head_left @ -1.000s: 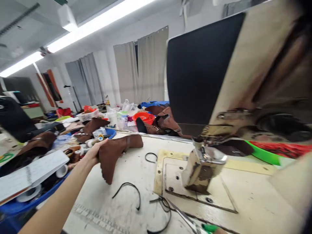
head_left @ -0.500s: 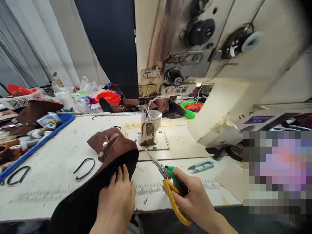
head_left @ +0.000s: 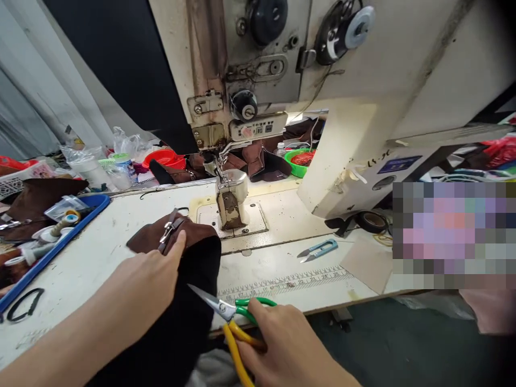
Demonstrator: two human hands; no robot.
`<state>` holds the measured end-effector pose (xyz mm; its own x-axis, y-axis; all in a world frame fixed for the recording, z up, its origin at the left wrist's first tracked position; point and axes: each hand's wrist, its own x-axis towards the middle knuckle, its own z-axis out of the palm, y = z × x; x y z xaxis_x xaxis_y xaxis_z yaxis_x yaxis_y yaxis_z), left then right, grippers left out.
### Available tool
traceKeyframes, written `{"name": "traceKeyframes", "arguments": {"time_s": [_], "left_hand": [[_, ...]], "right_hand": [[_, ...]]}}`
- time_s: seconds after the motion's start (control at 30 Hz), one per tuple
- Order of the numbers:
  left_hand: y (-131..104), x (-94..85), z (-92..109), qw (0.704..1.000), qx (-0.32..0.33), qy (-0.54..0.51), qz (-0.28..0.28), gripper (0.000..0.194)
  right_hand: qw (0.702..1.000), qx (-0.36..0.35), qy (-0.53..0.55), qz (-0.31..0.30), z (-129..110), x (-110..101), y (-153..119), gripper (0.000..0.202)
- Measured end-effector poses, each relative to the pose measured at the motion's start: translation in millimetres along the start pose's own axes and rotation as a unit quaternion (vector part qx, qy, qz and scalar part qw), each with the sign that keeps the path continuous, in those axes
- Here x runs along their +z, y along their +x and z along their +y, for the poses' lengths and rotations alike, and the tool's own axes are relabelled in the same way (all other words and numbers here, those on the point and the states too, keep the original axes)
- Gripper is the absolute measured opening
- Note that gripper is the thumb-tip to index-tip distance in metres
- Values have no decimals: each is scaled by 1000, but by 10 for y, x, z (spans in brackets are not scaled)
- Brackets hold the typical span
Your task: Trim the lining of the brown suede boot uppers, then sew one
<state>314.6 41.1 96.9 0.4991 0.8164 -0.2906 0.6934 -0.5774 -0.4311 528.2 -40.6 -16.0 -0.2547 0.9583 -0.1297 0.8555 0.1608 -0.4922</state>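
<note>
A brown leather piece (head_left: 199, 231) with black lining and a buckled strap (head_left: 167, 234) lies on the sewing machine table. My left hand (head_left: 153, 279) is closed on it beside the buckle, index finger along the strap; the thumb is hidden. In my right hand (head_left: 278, 338) are scissors (head_left: 223, 310) with one green and one yellow handle. Their blades look closed and point left over the black lining. Just behind the leather stands the machine's post (head_left: 231, 199), under the needle area.
Blue thread snips (head_left: 318, 250) lie on the right, beyond a printed ruler scale (head_left: 290, 285). A blue tray (head_left: 60, 247) of thread spools and a black loop (head_left: 26, 305) are at left. Behind stand a red basin (head_left: 165, 159) and a green basin (head_left: 296, 164). The machine head (head_left: 258, 70) overhangs.
My left hand has shifted from the black lining up to the buckled strap. The scissors have drawn back left and nearer me, away from the machine post. The view has turned right.
</note>
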Motion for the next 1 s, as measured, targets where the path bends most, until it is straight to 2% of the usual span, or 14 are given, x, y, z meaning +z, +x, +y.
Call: {"name": "traceKeyframes", "arguments": {"time_s": [0.03, 0.07, 0.1, 0.17, 0.2, 0.23, 0.27, 0.33, 0.4, 0.53, 0.73, 0.83, 1.0], "left_hand": [[45, -116, 60, 997, 42, 52, -34, 53], [81, -222, 134, 993, 55, 84, -64, 49], [115, -317, 212, 993, 28, 70, -88, 51], [198, -451, 346, 997, -42, 20, -64, 53], [255, -481, 394, 998, -51, 0, -38, 54], [322, -483, 430, 999, -33, -11, -19, 55], [396, -458, 456, 1000, 8, -20, -15, 53], [547, -348, 493, 994, 82, -44, -51, 47], [662, -205, 522, 987, 114, -63, -91, 37], [735, -6, 565, 986, 117, -85, -77, 20], [748, 102, 542, 982, 129, -125, -51, 21], [761, 141, 482, 978, 139, -149, -36, 25], [736, 107, 415, 973, 146, -179, -28, 26]], "right_hand": [[1000, 2, -7, -8, -49, 17, -11, 16], [1000, 9, -20, -17, -84, 33, -30, 14], [999, 17, -34, -27, -108, 45, -56, 14], [997, 32, -55, -46, -130, 60, -111, 15], [996, 37, -61, -50, -133, 62, -135, 15], [996, 40, -63, -50, -133, 61, -155, 15], [996, 40, -64, -48, -129, 57, -171, 15], [997, 38, -62, -36, -100, 47, -197, 14], [997, 26, -64, -35, -30, 33, -234, 13], [994, 1, -99, -47, 223, -6, -367, 10], [995, -27, -96, 8, 546, -135, -494, 13], [995, -18, -95, 28, 571, -186, -460, 18], [993, -21, -109, 50, 454, -213, -255, 21]]}}
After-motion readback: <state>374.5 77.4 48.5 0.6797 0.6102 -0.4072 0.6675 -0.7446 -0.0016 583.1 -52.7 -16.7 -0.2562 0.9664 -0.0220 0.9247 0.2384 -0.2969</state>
